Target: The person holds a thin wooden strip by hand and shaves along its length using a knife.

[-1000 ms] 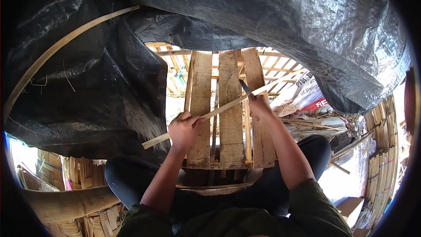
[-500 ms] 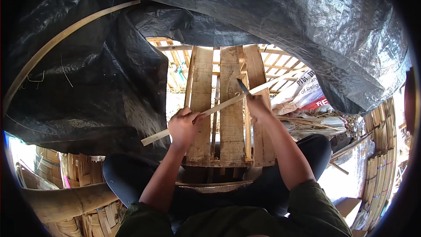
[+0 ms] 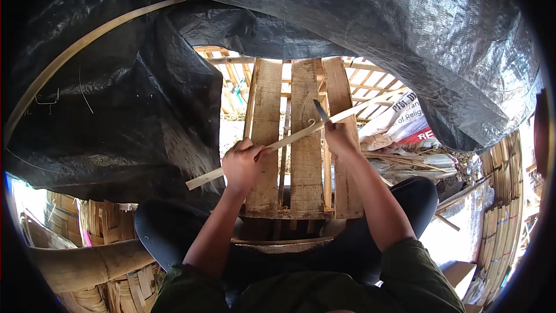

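Observation:
A long pale bamboo strip (image 3: 298, 135) runs slantwise over the wooden planks (image 3: 305, 179), from low left to the upper right. My left hand (image 3: 242, 164) is closed around it near its lower left end. In my right hand (image 3: 340, 139) is a knife (image 3: 321, 111), its handle hidden in the fist and its blade pointing up and left. The blade crosses the strip, and a small curled shaving (image 3: 311, 122) stands beside it.
Black plastic sheeting (image 3: 405, 11) hangs ahead and at left, with a curved bamboo strip (image 3: 75, 46) against it. A printed sack (image 3: 405, 119) and scraps lie at right. A thick bamboo pole (image 3: 92, 265) is at lower left, bundled bamboo strips (image 3: 503, 214) at far right.
The shaving at the blade has changed shape and now shows as a clearer curl. The knife and both hands have shifted only very slightly.

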Available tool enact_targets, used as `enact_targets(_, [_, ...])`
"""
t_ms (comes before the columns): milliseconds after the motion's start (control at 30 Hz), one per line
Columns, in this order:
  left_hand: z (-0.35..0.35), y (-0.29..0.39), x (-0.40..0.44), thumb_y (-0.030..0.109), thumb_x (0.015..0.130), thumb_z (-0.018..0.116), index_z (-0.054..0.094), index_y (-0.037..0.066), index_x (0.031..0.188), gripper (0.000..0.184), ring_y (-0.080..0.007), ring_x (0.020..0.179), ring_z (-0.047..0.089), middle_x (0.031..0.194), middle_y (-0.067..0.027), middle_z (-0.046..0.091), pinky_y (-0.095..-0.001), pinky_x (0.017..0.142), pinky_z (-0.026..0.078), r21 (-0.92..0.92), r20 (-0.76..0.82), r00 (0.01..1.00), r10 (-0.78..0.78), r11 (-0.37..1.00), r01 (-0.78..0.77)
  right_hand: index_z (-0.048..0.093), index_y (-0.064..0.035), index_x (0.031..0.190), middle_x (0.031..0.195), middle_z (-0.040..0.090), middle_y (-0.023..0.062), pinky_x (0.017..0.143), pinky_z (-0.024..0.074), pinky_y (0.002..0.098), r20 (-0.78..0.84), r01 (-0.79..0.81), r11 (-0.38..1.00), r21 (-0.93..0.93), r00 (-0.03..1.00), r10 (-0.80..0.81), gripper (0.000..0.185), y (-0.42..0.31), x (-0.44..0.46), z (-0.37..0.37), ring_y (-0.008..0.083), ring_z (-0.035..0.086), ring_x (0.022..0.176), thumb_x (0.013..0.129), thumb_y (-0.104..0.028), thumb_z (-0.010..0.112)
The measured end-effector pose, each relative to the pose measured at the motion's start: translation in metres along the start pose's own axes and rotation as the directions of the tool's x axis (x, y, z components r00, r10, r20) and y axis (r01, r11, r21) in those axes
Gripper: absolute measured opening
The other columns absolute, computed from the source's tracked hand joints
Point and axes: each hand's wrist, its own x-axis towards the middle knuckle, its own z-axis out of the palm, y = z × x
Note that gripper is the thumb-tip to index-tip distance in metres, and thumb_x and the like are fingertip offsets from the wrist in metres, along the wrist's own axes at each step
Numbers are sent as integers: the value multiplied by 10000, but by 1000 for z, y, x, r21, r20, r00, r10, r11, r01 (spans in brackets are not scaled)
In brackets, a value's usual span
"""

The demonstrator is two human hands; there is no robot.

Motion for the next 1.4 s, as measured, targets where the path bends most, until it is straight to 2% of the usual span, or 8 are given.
enact_targets(400, [-4,3,2,274,718,836,761,151,747,147,-212,614,601,677,-1,541,-362,539,462,1,-3,1000,-7,1000,7,565,80,1129,663,571,133,427,517,383,-144,315,930,-187,928,-344,543,47,10,59,215,601,500,1000,-443,496])
enact_targets(533, [2,-2,0,275,714,839,762,148,748,153,-211,615,603,678,-2,540,-362,541,465,-9,-32,999,-8,1000,7,572,75,1137,725,617,162,441,533,384,153,-98,995,5,984,96,519,-15,-5,3,244,662,566,1014,-412,439])
enact_targets(700, [-4,3,2,266,715,840,761,145,751,149,-212,615,605,682,-3,546,-359,540,467,8,-11,1000,-17,1000,18,457,-89,872,608,377,-28,350,299,304,153,-31,994,-102,987,46,406,-22,-45,23,88,321,421,1075,-399,292])
enact_targets(833, [0,1,0,255,714,840,760,144,749,142,-213,608,602,677,-5,546,-361,534,463,-23,-19,1000,-11,1000,11,432,-94,861,619,385,3,391,338,361,33,-9,937,348,999,-3,333,-3,0,-13,112,347,445,1071,-325,319])
enact_targets(967, [2,-1,2,270,736,824,755,150,744,139,-209,593,596,672,-4,535,-361,519,458,-14,-33,999,9,1000,-10,440,-105,853,627,364,-12,386,303,317,433,-229,968,104,887,163,265,-12,-34,25,119,358,467,1055,-251,349])
enact_targets(1100, [0,0,2,287,756,813,749,153,740,149,-202,587,595,672,0,526,-356,511,458,-9,-33,999,23,1000,-23,446,-95,902,630,378,-2,402,312,310,8,40,965,260,999,-44,245,-20,-24,6,124,364,474,1052,-282,396])
enact_targets(1233, [0,1,3,260,727,835,759,139,749,145,-213,606,604,674,-3,552,-359,535,468,-18,-16,1000,5,1000,-5,390,-97,843,585,343,-10,383,311,343,446,-86,996,-15,891,83,358,-18,-53,29,107,351,442,1074,-371,375])
enact_targets(1400, [1,0,3,285,755,813,741,149,731,156,-207,570,586,663,-3,521,-360,503,451,-28,-52,998,33,999,-34,394,-81,822,572,349,-7,344,309,312,204,-71,983,167,978,36,393,-29,-33,13,98,356,404,1088,-362,322])
